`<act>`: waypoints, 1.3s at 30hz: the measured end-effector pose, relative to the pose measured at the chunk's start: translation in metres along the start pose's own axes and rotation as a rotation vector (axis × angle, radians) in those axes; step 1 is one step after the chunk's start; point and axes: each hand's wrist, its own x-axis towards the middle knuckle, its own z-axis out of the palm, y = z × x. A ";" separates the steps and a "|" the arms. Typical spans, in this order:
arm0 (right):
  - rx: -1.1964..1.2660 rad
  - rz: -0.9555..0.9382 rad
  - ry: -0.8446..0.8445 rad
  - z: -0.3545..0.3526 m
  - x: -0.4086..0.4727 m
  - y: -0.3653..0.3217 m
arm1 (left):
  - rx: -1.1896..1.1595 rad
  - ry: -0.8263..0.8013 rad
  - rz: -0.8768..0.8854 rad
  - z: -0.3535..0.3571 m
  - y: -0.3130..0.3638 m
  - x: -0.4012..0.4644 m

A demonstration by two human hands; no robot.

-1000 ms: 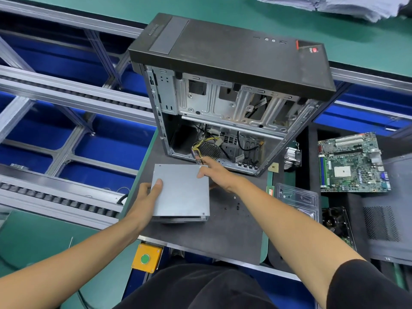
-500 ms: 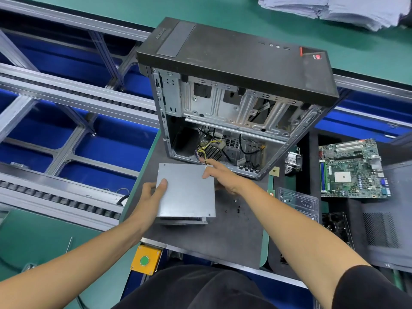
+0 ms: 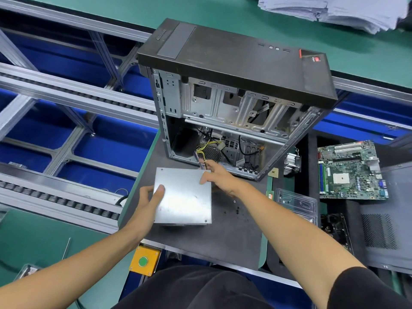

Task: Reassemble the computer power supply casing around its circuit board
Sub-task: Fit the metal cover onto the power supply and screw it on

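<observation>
The silver power supply box (image 3: 185,197) lies flat on the dark work mat (image 3: 214,237), its plain metal cover facing up. My left hand (image 3: 148,198) grips its left edge, thumb on top. My right hand (image 3: 219,178) holds the far right corner, thumb on the cover and fingers down the right side. A bundle of yellow and purple cables (image 3: 204,156) runs from that corner into the open computer tower (image 3: 234,101) standing just behind. The circuit board inside the box is hidden.
A motherboard (image 3: 350,170) lies at the right, with a heatsink (image 3: 292,163) beside the tower. A clear plastic tray (image 3: 296,202) and a black perforated side panel (image 3: 383,228) sit at the right. Small screws (image 3: 236,210) lie on the mat. A yellow button box (image 3: 143,260) hangs at the front edge.
My right hand has slid back from the far edge onto the box's far right corner, thumb now on the cover. The left hand keeps its grip and the box stays put.
</observation>
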 end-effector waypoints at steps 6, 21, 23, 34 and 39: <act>0.029 -0.018 -0.001 0.005 0.005 0.005 | 0.037 -0.005 0.009 -0.003 -0.009 0.000; -0.066 -0.049 -0.012 0.001 0.003 0.005 | 0.120 -0.025 0.042 -0.001 -0.014 0.004; -0.014 -0.023 -0.001 -0.001 0.002 -0.001 | 0.119 -0.030 0.049 -0.004 -0.014 0.004; -0.032 -0.103 0.293 -0.002 0.028 0.001 | 0.243 -0.060 0.057 -0.006 -0.008 0.000; -0.008 -0.071 0.403 0.009 0.036 -0.001 | 0.395 0.087 -0.005 -0.001 -0.019 0.014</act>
